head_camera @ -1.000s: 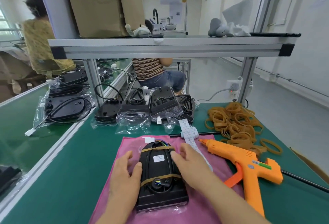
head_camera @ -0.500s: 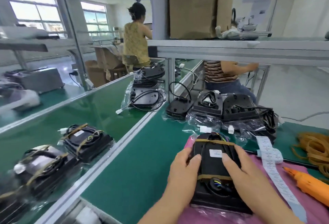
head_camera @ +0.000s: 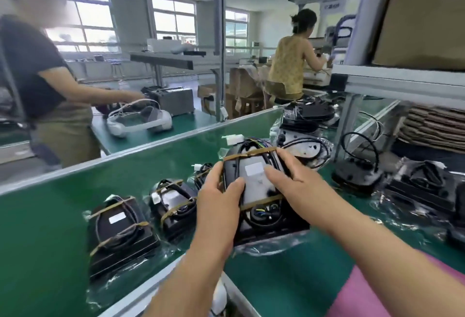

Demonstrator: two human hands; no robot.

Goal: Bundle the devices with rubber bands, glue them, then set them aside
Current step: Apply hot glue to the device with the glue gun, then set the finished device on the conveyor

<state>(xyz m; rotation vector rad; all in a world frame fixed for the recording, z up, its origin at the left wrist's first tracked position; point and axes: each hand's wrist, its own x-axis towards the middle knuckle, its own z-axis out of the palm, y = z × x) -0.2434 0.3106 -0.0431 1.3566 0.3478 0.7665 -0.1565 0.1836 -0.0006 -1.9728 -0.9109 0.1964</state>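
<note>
Black device [head_camera: 256,183], bound by two rubber bands [head_camera: 247,154], is held from both sides. Left hand [head_camera: 216,198] grip curls round its left edge; right hand [head_camera: 294,185] grip clasps its right edge. Counter [head_camera: 289,279] below it, apparently not in contact. Two finished bundles [head_camera: 120,226] lie left of it.

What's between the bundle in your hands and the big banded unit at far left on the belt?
Head view: one more banded device, wrapped in clear plastic, lies between the held bundle and the far-left unit.
</note>
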